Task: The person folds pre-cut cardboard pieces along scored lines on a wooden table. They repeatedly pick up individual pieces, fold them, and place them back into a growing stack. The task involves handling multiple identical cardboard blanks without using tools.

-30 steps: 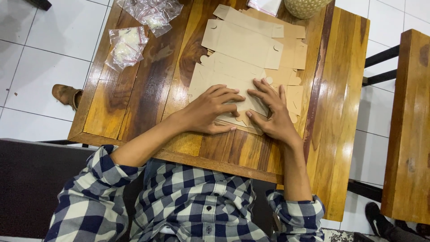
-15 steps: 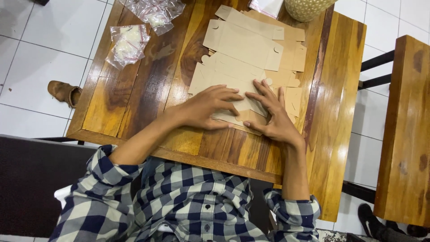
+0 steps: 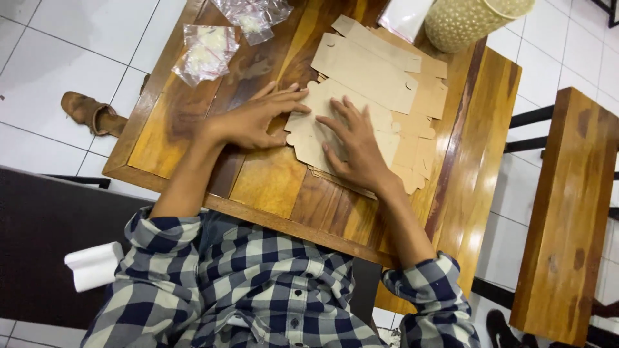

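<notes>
Wooden table (image 3: 193, 129) carries a stack of flat cardboard sheets (image 3: 374, 71). Left hand (image 3: 255, 119) rests spread at the stack's near-left corner; right hand (image 3: 354, 151) presses flat on top, fingers apart.

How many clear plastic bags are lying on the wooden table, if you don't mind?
2: one plastic bag near the table's far left edge, another bag at the top, cut off by the frame. More may lie outside view.

Cardboard sheets (image 3: 367, 84) lie on the table (image 3: 271, 187), plastic bags (image 3: 206, 51) left.
</notes>
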